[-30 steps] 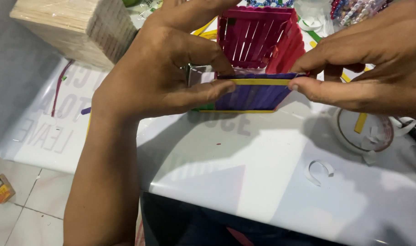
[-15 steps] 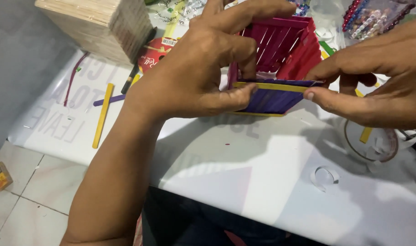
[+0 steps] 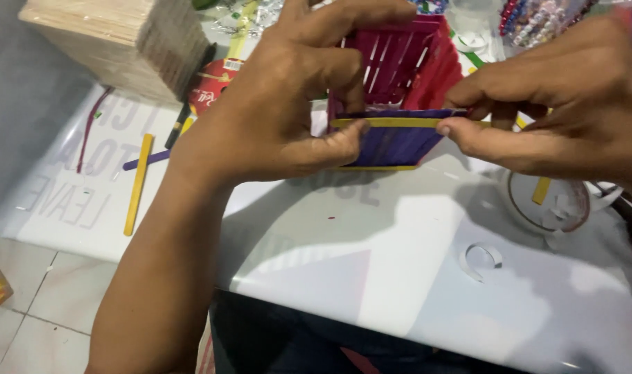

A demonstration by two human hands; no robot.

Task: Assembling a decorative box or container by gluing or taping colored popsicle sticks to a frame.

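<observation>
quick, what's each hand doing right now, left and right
Left hand: closed on the craft-stick box, thumb pressing the yellow stick on its purple wall.
Right hand: pinching the yellow stick's other end.

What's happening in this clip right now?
A person is working on a small craft-stick box with pink and purple sides on a white sheet. The left hand grips the box while the right hand pinches a yellow stick lying along the top of the purple wall. Another yellow stick lies loose at the left.
</observation>
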